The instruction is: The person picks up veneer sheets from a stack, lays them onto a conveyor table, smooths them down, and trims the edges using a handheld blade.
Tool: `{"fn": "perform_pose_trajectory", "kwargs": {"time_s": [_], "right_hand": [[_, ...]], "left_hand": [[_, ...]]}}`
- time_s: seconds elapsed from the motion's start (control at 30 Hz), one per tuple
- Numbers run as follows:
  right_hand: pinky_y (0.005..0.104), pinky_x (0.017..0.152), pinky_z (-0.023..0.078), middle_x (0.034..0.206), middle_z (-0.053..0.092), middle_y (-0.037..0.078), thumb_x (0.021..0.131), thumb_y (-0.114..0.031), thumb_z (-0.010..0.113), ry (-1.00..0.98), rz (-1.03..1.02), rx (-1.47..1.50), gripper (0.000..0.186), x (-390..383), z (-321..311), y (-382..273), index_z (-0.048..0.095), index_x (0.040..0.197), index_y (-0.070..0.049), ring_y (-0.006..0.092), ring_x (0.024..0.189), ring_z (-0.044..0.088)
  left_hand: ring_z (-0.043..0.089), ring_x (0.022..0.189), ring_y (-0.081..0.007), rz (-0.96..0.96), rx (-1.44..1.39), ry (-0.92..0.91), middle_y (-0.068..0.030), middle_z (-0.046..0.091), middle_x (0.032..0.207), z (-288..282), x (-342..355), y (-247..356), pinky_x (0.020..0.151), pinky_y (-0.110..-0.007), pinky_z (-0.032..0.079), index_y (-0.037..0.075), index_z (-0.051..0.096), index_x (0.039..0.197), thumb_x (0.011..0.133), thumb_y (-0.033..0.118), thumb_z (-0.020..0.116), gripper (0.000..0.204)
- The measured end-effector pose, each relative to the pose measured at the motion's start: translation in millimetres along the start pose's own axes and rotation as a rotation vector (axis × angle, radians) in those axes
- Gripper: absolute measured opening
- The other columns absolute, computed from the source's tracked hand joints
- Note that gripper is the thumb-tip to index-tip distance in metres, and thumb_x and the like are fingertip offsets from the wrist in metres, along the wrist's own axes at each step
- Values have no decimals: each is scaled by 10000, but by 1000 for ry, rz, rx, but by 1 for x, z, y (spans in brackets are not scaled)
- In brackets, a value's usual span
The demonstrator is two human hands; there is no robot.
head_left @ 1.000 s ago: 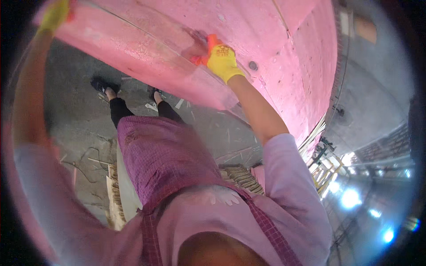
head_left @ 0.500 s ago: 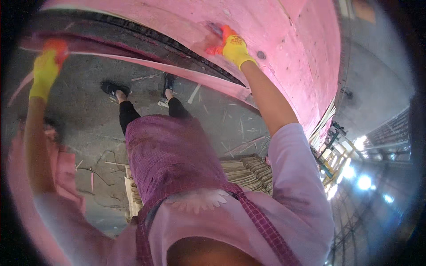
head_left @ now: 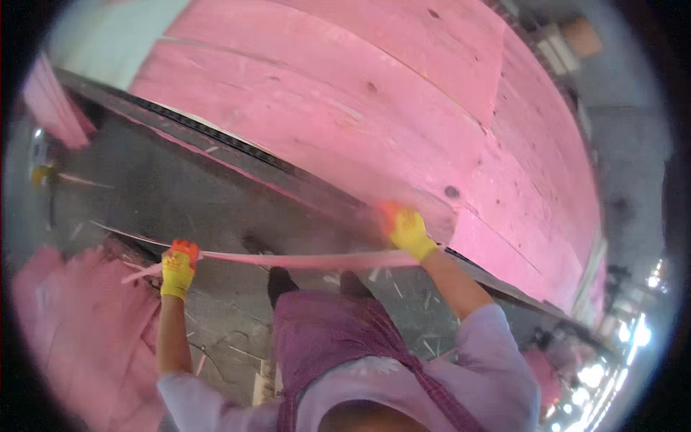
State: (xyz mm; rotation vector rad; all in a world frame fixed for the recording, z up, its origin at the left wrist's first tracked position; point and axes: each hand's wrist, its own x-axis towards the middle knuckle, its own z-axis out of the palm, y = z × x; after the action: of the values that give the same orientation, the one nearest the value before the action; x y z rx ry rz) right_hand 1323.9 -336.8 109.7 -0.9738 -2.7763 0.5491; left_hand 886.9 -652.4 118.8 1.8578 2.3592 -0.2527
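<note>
My left hand (head_left: 180, 268), in a yellow glove with orange fingers, is closed around a long, thin pink strip (head_left: 317, 261) that looks like wood veneer. The strip stretches across in front of my apron and passes by my right wrist. My right hand (head_left: 407, 229), gloved alike, is at the near edge of a broad pink sheet (head_left: 309, 108). Its orange fingertips are smeared by motion, so whether they grip anything is hidden. A dark round knot (head_left: 452, 192) marks the sheet just beyond that hand.
A dark slotted rail (head_left: 209, 133) runs along the sheet's near edge. Crumpled pink sheets (head_left: 93, 338) are heaped at the lower left, and more pink pieces (head_left: 54, 108) hang at the far left. Thin scraps litter the grey floor (head_left: 194, 194). A pale sheet (head_left: 115, 43) is at the upper left.
My left hand has come down and inward from the far left with the strip. My right hand has moved from the sheet's surface back to its near edge. The whole view has shifted.
</note>
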Motion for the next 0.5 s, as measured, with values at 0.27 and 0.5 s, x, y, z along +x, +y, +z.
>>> {"fn": "perform_pose_trajectory", "kwargs": {"time_s": [0.27, 0.5], "right_hand": [[431, 774, 473, 924, 653, 144, 801, -498, 540, -506, 612, -65, 416, -132, -62, 92, 650, 1027, -166, 340, 900, 603], [461, 776, 454, 910, 653, 138, 784, -522, 537, -429, 525, -192, 430, -135, -30, 119, 659, 985, -161, 342, 878, 604]], "left_hand": [[564, 849, -271, -38, 6, -65, -60, 577, 815, -89, -35, 21, 629, -411, 465, 125, 558, 755, 586, 117, 628, 184], [576, 776, -282, -33, 39, -44, -67, 573, 726, -139, -73, 42, 570, -407, 467, 115, 553, 707, 630, 130, 576, 82]]}}
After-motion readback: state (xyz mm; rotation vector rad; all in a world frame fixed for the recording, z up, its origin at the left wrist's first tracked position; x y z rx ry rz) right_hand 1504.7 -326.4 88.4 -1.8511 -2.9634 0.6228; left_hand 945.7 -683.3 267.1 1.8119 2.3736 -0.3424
